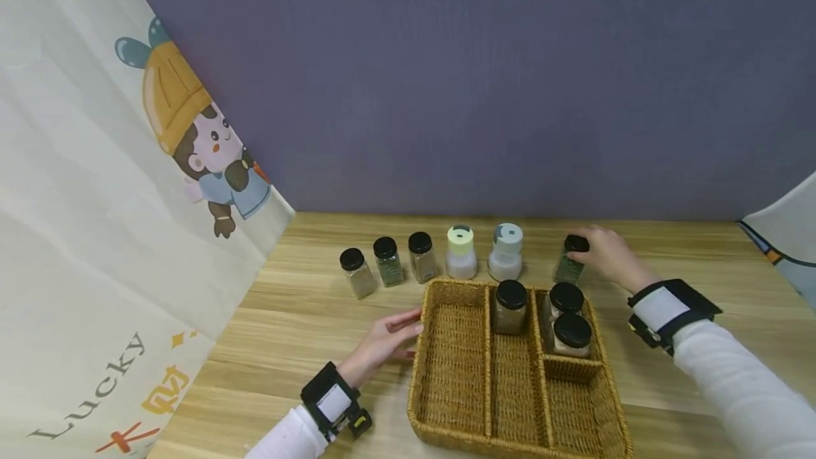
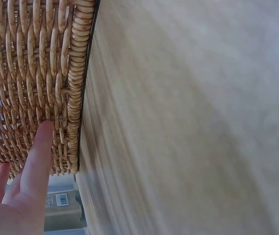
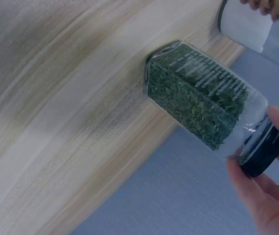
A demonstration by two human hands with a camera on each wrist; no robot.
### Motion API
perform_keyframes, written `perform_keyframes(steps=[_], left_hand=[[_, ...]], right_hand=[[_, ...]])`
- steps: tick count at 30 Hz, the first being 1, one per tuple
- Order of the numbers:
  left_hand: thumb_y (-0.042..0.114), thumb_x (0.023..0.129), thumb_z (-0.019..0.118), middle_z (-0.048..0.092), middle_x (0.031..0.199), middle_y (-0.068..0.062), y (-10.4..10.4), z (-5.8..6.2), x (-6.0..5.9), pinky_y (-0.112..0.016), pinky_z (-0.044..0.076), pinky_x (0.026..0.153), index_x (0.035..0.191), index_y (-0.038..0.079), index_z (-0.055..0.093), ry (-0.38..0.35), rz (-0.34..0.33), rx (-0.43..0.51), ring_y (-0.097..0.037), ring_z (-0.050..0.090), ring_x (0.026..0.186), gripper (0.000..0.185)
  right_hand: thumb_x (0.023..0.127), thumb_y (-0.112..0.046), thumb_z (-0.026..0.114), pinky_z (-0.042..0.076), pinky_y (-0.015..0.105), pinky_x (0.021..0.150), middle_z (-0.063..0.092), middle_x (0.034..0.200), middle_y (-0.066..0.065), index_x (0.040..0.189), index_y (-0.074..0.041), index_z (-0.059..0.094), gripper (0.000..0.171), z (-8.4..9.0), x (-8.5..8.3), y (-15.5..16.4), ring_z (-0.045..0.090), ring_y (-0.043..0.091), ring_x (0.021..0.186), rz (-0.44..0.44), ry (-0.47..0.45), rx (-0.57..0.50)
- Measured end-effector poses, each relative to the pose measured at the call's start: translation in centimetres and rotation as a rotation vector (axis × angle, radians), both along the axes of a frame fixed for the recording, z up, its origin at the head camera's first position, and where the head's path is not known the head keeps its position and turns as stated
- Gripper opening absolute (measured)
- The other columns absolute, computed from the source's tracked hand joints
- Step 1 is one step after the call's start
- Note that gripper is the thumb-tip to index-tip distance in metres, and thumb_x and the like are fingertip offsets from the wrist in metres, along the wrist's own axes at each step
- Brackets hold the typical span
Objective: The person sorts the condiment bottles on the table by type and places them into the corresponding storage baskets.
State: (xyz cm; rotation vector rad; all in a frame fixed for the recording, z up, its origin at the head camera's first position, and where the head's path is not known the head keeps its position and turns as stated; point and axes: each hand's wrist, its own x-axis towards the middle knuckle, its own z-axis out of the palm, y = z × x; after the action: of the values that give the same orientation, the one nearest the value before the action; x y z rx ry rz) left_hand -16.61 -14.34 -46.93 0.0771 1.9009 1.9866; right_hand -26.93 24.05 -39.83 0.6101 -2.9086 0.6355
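My right hand [image 1: 591, 252] pinches the black lid of a glass jar of green herbs [image 1: 568, 265] at the back right, just behind the basket; its base is on the wood. The right wrist view shows the herb jar [image 3: 203, 105] close up with fingertips [image 3: 257, 196] round the lid. My left hand [image 1: 403, 335] lies with straight fingers [image 2: 38, 156] against the left outer wall of the wicker basket [image 1: 455, 374]. Three black-lidded jars stand in the basket: one [image 1: 510, 307] in the middle section, two [image 1: 567, 317] in the right one.
Behind the basket stands a row of three black-lidded spice jars [image 1: 387, 261] and two white shakers [image 1: 484, 252] on the wooden table [image 1: 306, 303]. A printed cloth [image 1: 95, 232] hangs at the left, and a purple wall closes off the back.
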Motion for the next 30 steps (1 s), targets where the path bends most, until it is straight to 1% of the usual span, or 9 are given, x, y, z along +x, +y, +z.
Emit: perform_keyframes(steps=[5, 8, 12, 14, 19, 23, 26, 30], left_hand=[[0.019, 0.082, 0.061, 0.039, 0.132, -0.022, 0.0, 0.1, 0.0, -0.041, 0.050, 0.079, 0.130, -0.002, 0.038, -0.002, -0.004, -0.004, -0.034, 0.053, 0.105, 0.057], [0.019, 0.082, 0.061, 0.039, 0.132, -0.022, 0.0, 0.1, 0.0, -0.041, 0.050, 0.079, 0.130, -0.001, 0.039, 0.001, -0.003, -0.008, -0.034, 0.053, 0.105, 0.057], [0.019, 0.082, 0.061, 0.039, 0.131, -0.022, 0.0, 0.1, 0.0, -0.041, 0.050, 0.079, 0.130, -0.001, 0.039, 0.002, 0.000, -0.012, -0.034, 0.054, 0.104, 0.057], [0.018, 0.082, 0.061, 0.039, 0.131, -0.022, 0.0, 0.1, 0.1, -0.041, 0.051, 0.079, 0.130, -0.001, 0.039, 0.002, 0.002, -0.011, -0.034, 0.054, 0.104, 0.056], [0.018, 0.082, 0.061, 0.039, 0.131, -0.023, 0.0, 0.0, 0.1, -0.041, 0.051, 0.078, 0.130, -0.002, 0.039, 0.001, 0.007, -0.003, -0.034, 0.053, 0.105, 0.056], [0.020, 0.083, 0.061, 0.039, 0.131, -0.023, 0.1, 0.0, 0.2, -0.040, 0.051, 0.079, 0.130, -0.003, 0.038, 0.007, 0.005, -0.003, -0.033, 0.053, 0.105, 0.057], [0.022, 0.083, 0.061, 0.039, 0.132, -0.023, 0.1, 0.0, 0.1, -0.039, 0.051, 0.079, 0.130, -0.003, 0.038, 0.014, 0.003, -0.004, -0.033, 0.053, 0.105, 0.058], [0.022, 0.083, 0.061, 0.039, 0.132, -0.022, 0.1, 0.1, 0.2, -0.039, 0.051, 0.079, 0.130, -0.003, 0.038, 0.015, 0.003, -0.004, -0.033, 0.053, 0.105, 0.058]], right_hand=[[0.078, -0.006, 0.064, 0.046, 0.038, 0.053, 0.055, 0.095, 0.033, 0.115, 0.015, 0.049, 0.045, -0.1, 0.0, 0.0, 0.056, 0.035, 0.074, 0.000, 0.014, -0.002], [0.078, -0.006, 0.063, 0.042, 0.033, 0.048, 0.056, 0.092, 0.032, 0.115, 0.014, 0.049, 0.044, -0.1, 0.1, -0.1, 0.056, 0.029, 0.067, 0.003, 0.023, 0.007], [0.079, -0.005, 0.062, 0.037, 0.028, 0.045, 0.055, 0.092, 0.033, 0.116, 0.015, 0.048, 0.045, 0.1, 0.2, -0.1, 0.052, 0.021, 0.060, 0.002, 0.011, 0.007], [0.080, -0.005, 0.061, 0.036, 0.027, 0.043, 0.052, 0.095, 0.034, 0.117, 0.015, 0.047, 0.045, 0.3, 0.3, -0.1, 0.051, 0.020, 0.058, 0.000, -0.006, -0.010], [0.081, -0.004, 0.060, 0.039, 0.028, 0.045, 0.050, 0.098, 0.035, 0.117, 0.016, 0.046, 0.044, 1.0, 0.4, 0.0, 0.053, 0.022, 0.061, 0.014, 0.002, -0.039], [0.079, -0.005, 0.062, 0.042, 0.030, 0.048, 0.052, 0.095, 0.032, 0.116, 0.015, 0.048, 0.045, 1.7, 0.5, 0.0, 0.054, 0.025, 0.066, 0.032, 0.039, -0.011], [0.079, -0.005, 0.062, 0.044, 0.032, 0.050, 0.052, 0.097, 0.033, 0.116, 0.015, 0.048, 0.045, 2.1, 0.6, 0.2, 0.055, 0.028, 0.069, 0.036, 0.043, 0.010], [0.080, -0.006, 0.061, 0.047, 0.038, 0.055, 0.050, 0.103, 0.035, 0.118, 0.014, 0.047, 0.045, 2.6, 0.8, 0.5, 0.055, 0.035, 0.077, 0.038, 0.038, 0.033]])
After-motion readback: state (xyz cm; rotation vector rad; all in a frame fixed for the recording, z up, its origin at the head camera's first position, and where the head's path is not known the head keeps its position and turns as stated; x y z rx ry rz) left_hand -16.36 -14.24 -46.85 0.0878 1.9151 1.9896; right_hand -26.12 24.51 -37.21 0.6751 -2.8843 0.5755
